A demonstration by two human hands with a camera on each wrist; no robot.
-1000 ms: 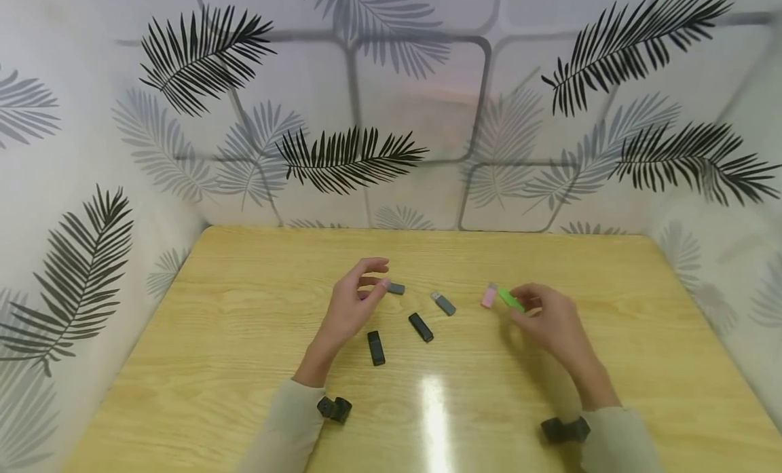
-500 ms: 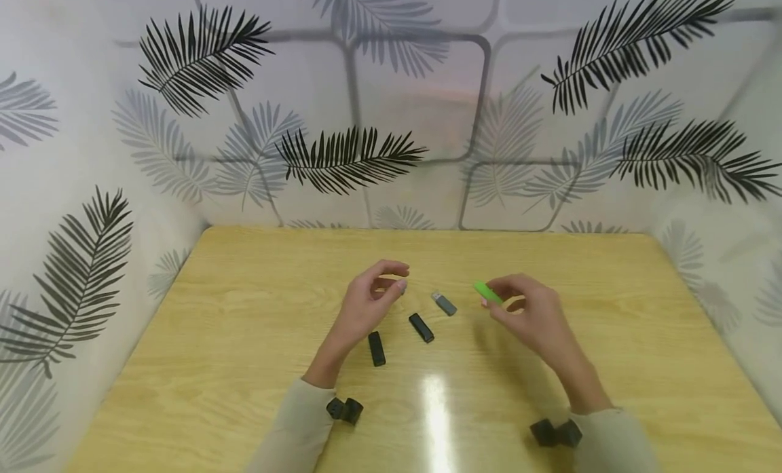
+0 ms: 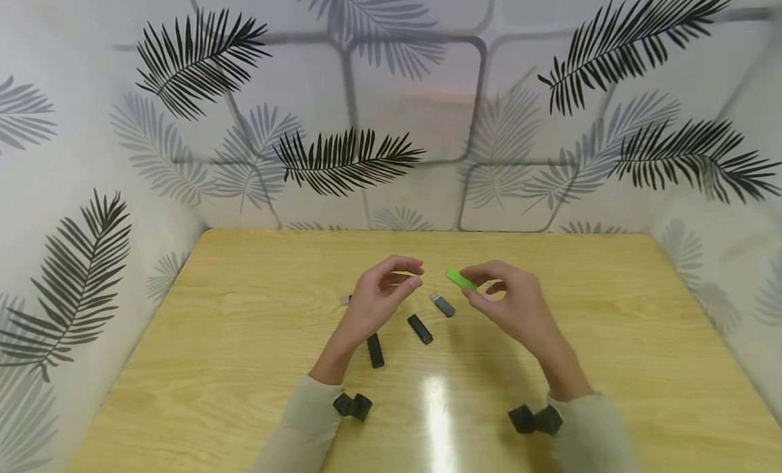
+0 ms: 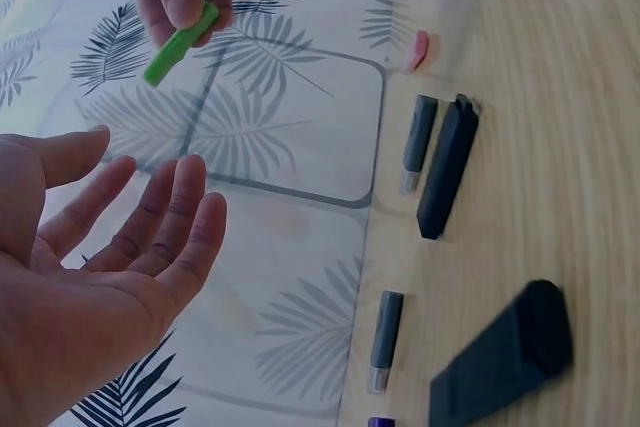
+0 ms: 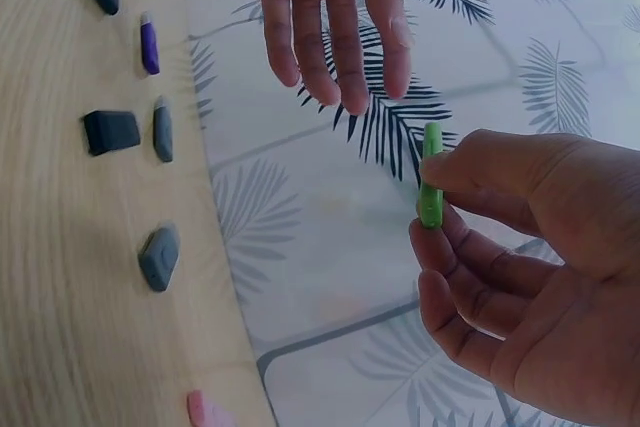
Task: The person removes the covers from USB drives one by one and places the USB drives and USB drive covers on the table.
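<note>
Between thumb and fingers, my right hand (image 3: 516,307) pinches a green USB stick (image 3: 459,279), raised above the table. Facing it, my left hand (image 3: 381,300) has relaxed, slightly bent fingers and holds nothing; a gap separates it from the stick. Below the hands lie a grey USB stick (image 3: 442,305) with its metal plug bare, a black USB stick (image 3: 420,329) and another black stick (image 3: 375,351) by the left wrist. A second grey stick (image 4: 386,339) appears in the left wrist view, mostly hidden by my left hand in the head view.
A purple stick (image 5: 150,45) lies to the left, partly behind my left hand in the head view. The pink stick (image 4: 419,50) lies on the right side, nearly covered by my right hand there. Leaf-patterned walls border the wooden table (image 3: 244,364).
My right hand has carried the green USB stick leftward, toward the middle. My left hand has shifted right, uncovering the purple stick and covering the second grey one.
</note>
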